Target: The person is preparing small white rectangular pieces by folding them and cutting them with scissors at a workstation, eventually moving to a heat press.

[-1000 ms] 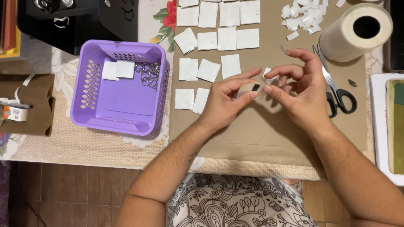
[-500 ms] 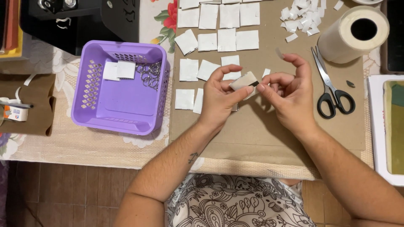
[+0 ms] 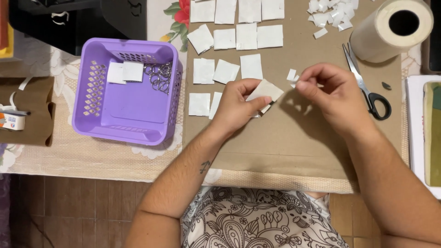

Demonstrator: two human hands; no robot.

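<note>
The left hand (image 3: 236, 108) holds a small square (image 3: 265, 89) of pale paper just above the brown card (image 3: 298, 142) on the counter. Its fingers are closed on the square, thumb on top. The right hand (image 3: 333, 98) is just beside it. Its fingers are pinched shut at the tips on a tiny white strip (image 3: 298, 83), which looks like a backing peeled off the square.

To do this well, the left hand should grip only the edge of the square, so the face stays clean. The right hand should pull the strip slowly and flat, so the square does not tear or curl. The two hands should stay close together.

More white squares (image 3: 239, 36) lie in rows on the card, past the left hand. A heap of scraps (image 3: 328, 16) sits at the top, near a roll (image 3: 392, 30). Scissors (image 3: 367, 85) lie just to the right of the right hand. A purple basket (image 3: 92, 92) stands to the left, with two squares and metal rings (image 3: 158, 78) inside.
</note>
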